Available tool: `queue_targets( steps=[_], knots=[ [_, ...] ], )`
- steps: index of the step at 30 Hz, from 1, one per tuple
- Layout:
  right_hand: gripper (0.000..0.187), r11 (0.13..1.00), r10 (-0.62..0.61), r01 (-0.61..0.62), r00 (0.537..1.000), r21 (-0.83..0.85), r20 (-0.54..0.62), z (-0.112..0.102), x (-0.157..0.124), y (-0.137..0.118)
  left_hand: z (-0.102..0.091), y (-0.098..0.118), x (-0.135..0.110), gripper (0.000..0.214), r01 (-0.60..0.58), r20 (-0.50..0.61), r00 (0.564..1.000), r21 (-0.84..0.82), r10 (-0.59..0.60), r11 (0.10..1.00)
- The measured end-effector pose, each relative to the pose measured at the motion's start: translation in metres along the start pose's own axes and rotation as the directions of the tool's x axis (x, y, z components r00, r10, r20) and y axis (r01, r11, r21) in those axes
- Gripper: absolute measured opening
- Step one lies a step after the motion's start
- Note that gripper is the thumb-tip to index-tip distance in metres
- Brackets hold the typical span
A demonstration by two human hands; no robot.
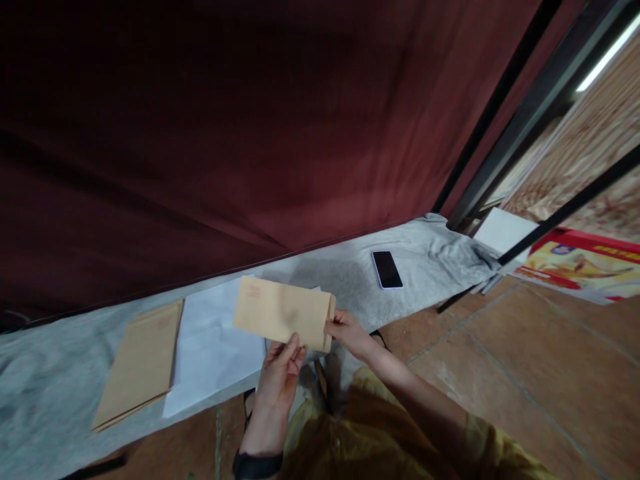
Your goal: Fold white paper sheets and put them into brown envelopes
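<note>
Two bare hands show in the head view I watch, both clamped on one brown envelope (283,312) that they hold up over a long counter (345,293) draped in pale grey cloth. From my remote seat, I see the left hand (284,373) pinch its lower edge, thumb on top. The right hand (347,332) grips its right-hand end, where the paper is folded; I cannot tell whether any fingertip is inside. A faint red mark sits near the envelope's upper left corner.

Beneath and to the left of it, I see white sheets (213,350) lying on the cloth, and just beside them, farther left, a stack of brown envelopes (143,360). To the right, well apart from the hands, a phone (387,270) lies flat, screen dark. Behind the counter hangs a dark red curtain (310,147). At far right, a red and yellow box (583,267) rests near the tiled floor (505,360).
</note>
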State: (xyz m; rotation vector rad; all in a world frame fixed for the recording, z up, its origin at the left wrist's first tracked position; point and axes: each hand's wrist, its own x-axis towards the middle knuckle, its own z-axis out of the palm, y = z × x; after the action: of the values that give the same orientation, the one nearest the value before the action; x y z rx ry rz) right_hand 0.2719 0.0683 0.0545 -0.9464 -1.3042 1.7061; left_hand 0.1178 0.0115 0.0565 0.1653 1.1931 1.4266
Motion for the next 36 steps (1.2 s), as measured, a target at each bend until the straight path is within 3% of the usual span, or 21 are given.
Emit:
queue_targets(
  steps=[3,5,6,7,8,10,11,12,13,16,19,25,30,36],
  knots=[
    [0.035,0.992,-0.069,0.068,0.998,-0.104,-0.003,-0.006,0.004,-0.002,-0.012,-0.002,-0.01,0.032,-0.049,0.084,0.996,0.314,0.024,0.948],
    [0.032,0.983,-0.104,0.106,0.994,-0.153,0.019,-0.012,0.004,-0.007,-0.022,0.0,-0.019,0.038,-0.257,0.18,0.966,0.606,0.185,0.753],
    [0.03,0.979,-0.112,0.117,0.993,-0.166,0.035,-0.016,0.002,-0.01,-0.026,0.002,-0.024,0.038,-0.411,0.258,0.908,0.707,0.332,0.576],
    [0.03,0.978,-0.115,0.123,0.992,-0.169,0.056,-0.019,0.0,-0.014,-0.028,0.006,-0.027,0.039,-0.556,0.364,0.798,0.752,0.481,0.353],
    [0.03,0.979,-0.11,0.123,0.99,-0.161,0.083,-0.022,-0.003,-0.018,-0.03,0.011,-0.029,0.043,-0.66,0.49,0.651,0.743,0.58,0.112],
    [0.032,0.987,-0.078,0.098,0.985,-0.125,0.157,-0.026,-0.009,-0.026,-0.028,0.025,-0.03,0.07,-0.736,0.731,0.367,0.606,0.575,-0.301],
    [0.034,0.992,-0.052,0.075,0.978,-0.106,0.202,-0.028,-0.012,-0.03,-0.025,0.033,-0.029,0.085,-0.734,0.813,0.281,0.525,0.51,-0.432],
    [0.036,0.995,-0.022,0.047,0.969,-0.093,0.248,-0.029,-0.015,-0.034,-0.023,0.04,-0.028,0.097,-0.723,0.864,0.234,0.462,0.447,-0.514],
    [0.038,0.996,0.009,0.017,0.957,-0.087,0.289,-0.029,-0.018,-0.036,-0.02,0.046,-0.026,0.105,-0.712,0.893,0.216,0.42,0.395,-0.562],
    [0.042,0.996,0.079,-0.058,0.934,-0.07,0.348,-0.029,-0.023,-0.035,-0.018,0.053,-0.026,0.109,-0.698,0.92,0.224,0.382,0.322,-0.606],
    [0.045,0.992,0.12,-0.122,0.94,-0.013,0.32,-0.026,-0.028,-0.024,-0.025,0.04,-0.031,0.106,-0.689,0.914,0.242,0.399,0.326,-0.605],
    [0.048,0.973,0.223,-0.231,0.911,-0.019,0.347,-0.019,-0.042,-0.004,-0.048,0.005,-0.04,0.098,-0.643,0.873,0.354,0.487,0.335,-0.591],
    [0.035,0.973,0.181,-0.132,0.947,-0.189,0.266,-0.017,-0.039,-0.003,-0.057,0.01,-0.04,0.085,-0.623,0.865,0.378,0.501,0.33,-0.601],
    [0.017,0.947,0.099,-0.044,0.982,-0.319,0.161,-0.018,-0.032,0.004,-0.053,0.02,-0.04,0.092,-0.626,0.855,0.44,0.511,0.274,-0.589]
  ],
)
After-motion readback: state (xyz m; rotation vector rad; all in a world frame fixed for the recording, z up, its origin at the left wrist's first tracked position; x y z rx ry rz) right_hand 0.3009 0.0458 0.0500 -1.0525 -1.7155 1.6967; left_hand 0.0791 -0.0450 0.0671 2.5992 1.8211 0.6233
